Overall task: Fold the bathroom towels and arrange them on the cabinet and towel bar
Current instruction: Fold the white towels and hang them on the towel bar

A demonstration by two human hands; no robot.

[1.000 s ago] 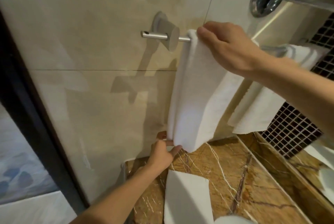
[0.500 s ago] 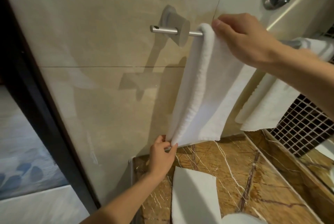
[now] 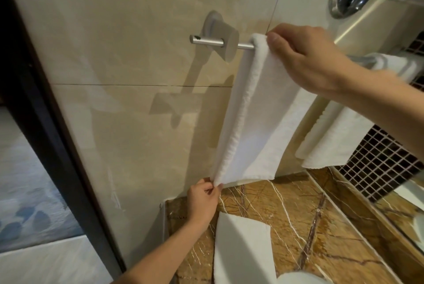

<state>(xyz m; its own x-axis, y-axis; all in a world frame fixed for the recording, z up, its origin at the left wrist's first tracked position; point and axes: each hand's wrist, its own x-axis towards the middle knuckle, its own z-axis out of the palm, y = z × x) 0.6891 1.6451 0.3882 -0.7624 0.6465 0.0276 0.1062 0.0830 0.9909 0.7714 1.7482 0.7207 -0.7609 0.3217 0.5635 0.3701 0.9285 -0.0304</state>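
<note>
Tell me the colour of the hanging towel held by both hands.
The hanging towel is plain white; head view.

Glossy beige wall tiles (image 3: pixel 137 134), black door frame (image 3: pixel 43 123) — dark mosaic (image 3: pixel 378 164) beyond.

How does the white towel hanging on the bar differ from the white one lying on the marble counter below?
The hanging towel drapes vertically over the towel bar; the counter towel lies flat on the marble counter. The hanging towel is handled, the right hand gripping its top and the left hand pinching its lower corner; the counter towel is untouched. Both are white and folded.
</note>
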